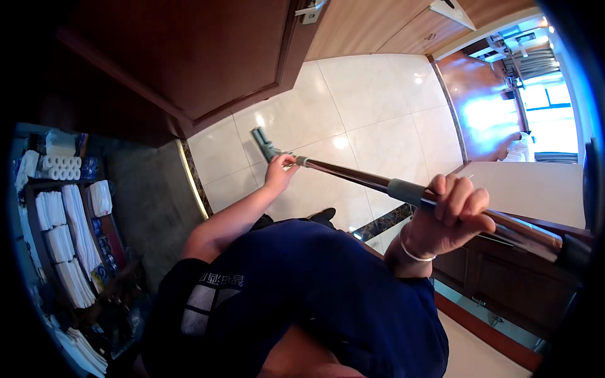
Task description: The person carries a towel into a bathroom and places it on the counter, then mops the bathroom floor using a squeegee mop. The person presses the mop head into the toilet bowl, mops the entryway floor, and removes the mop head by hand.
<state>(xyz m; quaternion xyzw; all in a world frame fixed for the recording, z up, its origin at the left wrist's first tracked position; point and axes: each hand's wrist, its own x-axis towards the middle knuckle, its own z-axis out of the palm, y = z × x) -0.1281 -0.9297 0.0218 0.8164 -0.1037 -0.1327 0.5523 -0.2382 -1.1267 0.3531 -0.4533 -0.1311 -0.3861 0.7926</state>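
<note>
A vacuum cleaner's chrome telescopic wand (350, 175) runs slanting across the view, raised in front of my body. At its far end sits a grey-green floor nozzle (263, 142). My left hand (280, 171) grips the neck between nozzle and wand, its fingers curled around it. Higher up, my right hand (456, 210) is wrapped around the thick tube, just beyond a grey-green sleeve (405, 192). Past my right hand the tube meets a dark fitting (573, 255) near the right rim, where shadow hides its end.
A dark wooden door (212, 56) stands at upper left. Beyond a threshold strip, a housekeeping cart (30, 189) carries folded white towels (61, 243) and toilet rolls (61, 166). Pale floor tiles (387, 94) lie ahead. On the right is a dark cabinet (515, 279); a bright room (487, 104) opens behind.
</note>
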